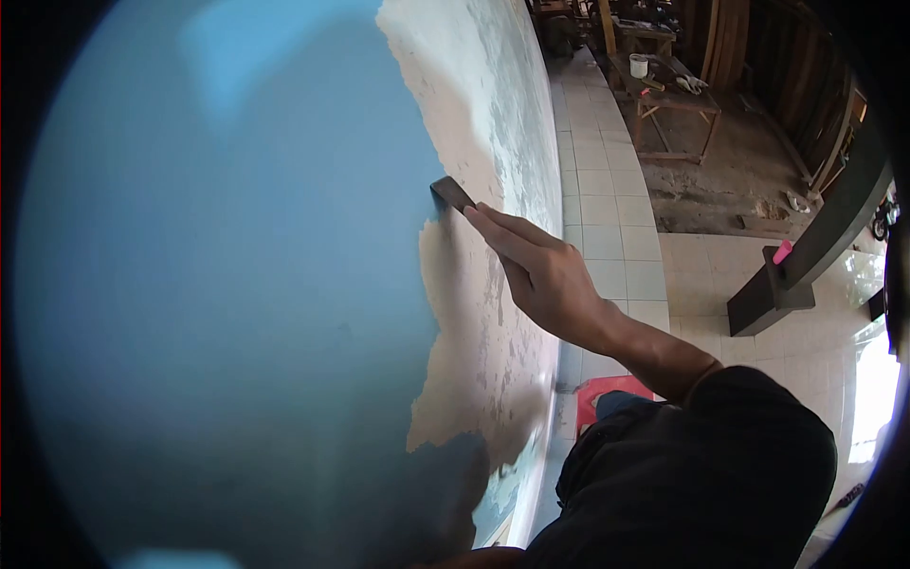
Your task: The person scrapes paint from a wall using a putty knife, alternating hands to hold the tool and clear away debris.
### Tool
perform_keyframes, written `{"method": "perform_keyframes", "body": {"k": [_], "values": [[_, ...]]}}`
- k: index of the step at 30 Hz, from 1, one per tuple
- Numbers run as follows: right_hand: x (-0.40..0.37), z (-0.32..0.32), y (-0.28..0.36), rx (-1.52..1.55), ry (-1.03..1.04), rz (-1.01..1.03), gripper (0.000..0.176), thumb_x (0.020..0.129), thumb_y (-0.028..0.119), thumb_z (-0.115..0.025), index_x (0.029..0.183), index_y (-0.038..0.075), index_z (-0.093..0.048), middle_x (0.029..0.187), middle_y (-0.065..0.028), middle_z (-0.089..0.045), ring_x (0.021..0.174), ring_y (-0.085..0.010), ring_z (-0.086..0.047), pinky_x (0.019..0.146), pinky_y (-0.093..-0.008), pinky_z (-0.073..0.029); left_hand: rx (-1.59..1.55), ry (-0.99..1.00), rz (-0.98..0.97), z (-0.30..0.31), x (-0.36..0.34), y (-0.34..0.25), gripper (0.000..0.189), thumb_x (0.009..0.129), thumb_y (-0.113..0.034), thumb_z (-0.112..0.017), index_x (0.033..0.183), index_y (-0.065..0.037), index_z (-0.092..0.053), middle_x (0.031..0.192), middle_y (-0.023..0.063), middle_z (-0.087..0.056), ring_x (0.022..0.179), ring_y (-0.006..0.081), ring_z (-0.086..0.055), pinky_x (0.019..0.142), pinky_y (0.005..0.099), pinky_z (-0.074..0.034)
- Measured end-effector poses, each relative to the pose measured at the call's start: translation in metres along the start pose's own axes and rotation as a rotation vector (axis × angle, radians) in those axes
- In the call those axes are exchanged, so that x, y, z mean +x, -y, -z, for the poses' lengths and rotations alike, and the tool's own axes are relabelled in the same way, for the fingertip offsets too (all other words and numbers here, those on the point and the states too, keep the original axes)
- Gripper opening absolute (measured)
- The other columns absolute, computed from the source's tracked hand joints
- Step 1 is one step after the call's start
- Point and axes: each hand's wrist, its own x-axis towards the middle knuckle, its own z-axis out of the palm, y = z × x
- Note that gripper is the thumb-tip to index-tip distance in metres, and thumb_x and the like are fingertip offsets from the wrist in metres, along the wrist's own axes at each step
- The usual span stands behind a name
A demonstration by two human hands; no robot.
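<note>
A dark, flat scraper (451, 192) is gripped in my right hand (555, 280), its far end at the wall along the edge of the blue paint. My fingers are closed around its near end, so part of it is hidden. Smooth blue paint (256, 256) covers the near part of the wall. Beside it runs a ragged-edged bare beige strip (455, 322), and farther along the surface is patchy white and pale blue (512, 104). A shadow falls below my hand. My left hand is outside the view.
A red stool or similar object (590, 396) is by my legs on the tiled floor (602, 209). Farther off stands a wooden table (678, 100) with a white bucket (638, 66) on it. At right, a pink cup (782, 251) sits on a dark post base (758, 299).
</note>
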Motion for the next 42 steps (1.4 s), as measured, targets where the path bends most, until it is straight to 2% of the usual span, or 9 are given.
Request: {"method": "perform_keyframes", "body": {"k": [4,18,21,24,27,32,36,38,42], "values": [[-0.009,0.001,0.003,0.032,0.026,0.086,0.065,0.087,-0.004,-0.057,0.147,0.019,-0.048,0.137,-0.0122,-0.059,0.091,-0.0316,-0.073,0.069,-0.0376,-0.064,0.006,0.002,-0.016,-0.004,-0.002,0.002,0.041,0.1,-0.032,-0.038,0.083,-0.008,-0.066,0.077,0.0075,-0.06,0.081,0.0233,-0.06,0.094,0.043,-0.05],[-0.003,0.0,-0.006,0.106,-0.015,0.023,0.059,0.088,-0.004,-0.057,0.142,0.018,-0.054,0.134,-0.0113,-0.062,0.09,-0.0312,-0.073,0.07,-0.0359,-0.064,0.017,0.06,-0.015,-0.012,0.001,0.001,0.04,0.1,-0.031,-0.037,0.082,-0.008,-0.065,0.077,0.0072,-0.059,0.08,0.0231,-0.06,0.093,0.0429,-0.05],[0.004,0.003,-0.006,0.107,0.051,-0.055,0.053,0.091,-0.008,-0.054,0.138,0.013,-0.057,0.136,-0.0165,-0.059,0.112,-0.036,-0.066,0.087,-0.0375,-0.061,0.017,0.063,-0.024,-0.014,0.0,0.003,0.04,0.1,-0.031,-0.037,0.082,-0.008,-0.065,0.077,0.0071,-0.059,0.079,0.023,-0.06,0.093,0.0429,-0.049],[0.01,-0.008,-0.017,0.097,-0.035,-0.014,0.06,0.088,-0.003,-0.058,0.143,0.019,-0.053,0.135,-0.0113,-0.061,0.089,-0.0306,-0.073,0.067,-0.0355,-0.064,0.015,0.072,-0.015,-0.014,0.0,0.002,0.04,0.1,-0.031,-0.037,0.082,-0.008,-0.065,0.076,0.0071,-0.059,0.079,0.023,-0.06,0.093,0.0429,-0.049],[-0.005,-0.004,-0.014,0.071,0.009,0.06,0.062,0.087,-0.004,-0.058,0.145,0.019,-0.051,0.135,-0.0117,-0.061,0.087,-0.0301,-0.074,0.066,-0.035,-0.064,0.017,0.07,-0.024,-0.015,0.001,0.002,0.04,0.1,-0.03,-0.037,0.082,-0.008,-0.065,0.076,0.007,-0.059,0.079,0.0229,-0.06,0.093,0.0429,-0.049],[0.015,-0.006,-0.022,0.091,-0.044,-0.007,0.062,0.087,-0.004,-0.058,0.144,0.018,-0.052,0.134,-0.0132,-0.062,0.089,-0.0305,-0.073,0.071,-0.0355,-0.064,0.018,0.088,-0.018,-0.013,0.001,0.001,0.04,0.1,-0.03,-0.037,0.082,-0.008,-0.064,0.076,0.0069,-0.059,0.078,0.0228,-0.059,0.093,0.0429,-0.049],[0.003,-0.001,-0.021,0.097,0.004,0.073,0.061,0.087,-0.005,-0.058,0.143,0.017,-0.053,0.133,-0.0158,-0.061,0.097,-0.0335,-0.072,0.077,-0.0376,-0.063,0.021,0.081,-0.031,-0.015,0.0,0.002,0.039,0.1,-0.03,-0.037,0.082,-0.008,-0.064,0.076,0.0068,-0.059,0.078,0.0227,-0.059,0.093,0.0429,-0.049],[0.01,-0.004,-0.025,0.096,-0.058,0.058,0.06,0.086,-0.006,-0.057,0.142,0.017,-0.055,0.133,-0.0154,-0.062,0.096,-0.0338,-0.072,0.077,-0.0376,-0.063,0.021,0.089,-0.025,-0.013,0.0,0.002,0.039,0.1,-0.03,-0.037,0.081,-0.008,-0.064,0.076,0.0067,-0.059,0.078,0.0227,-0.059,0.093,0.0429,-0.049],[0.022,-0.001,-0.024,0.11,-0.035,0.014,0.059,0.087,-0.005,-0.058,0.141,0.016,-0.055,0.132,-0.0147,-0.063,0.096,-0.0333,-0.072,0.076,-0.0361,-0.064,0.02,0.095,-0.025,-0.015,0.002,0.002,0.039,0.1,-0.029,-0.037,0.081,-0.008,-0.064,0.076,0.0067,-0.059,0.077,0.0226,-0.059,0.093,0.0429,-0.049]]}}
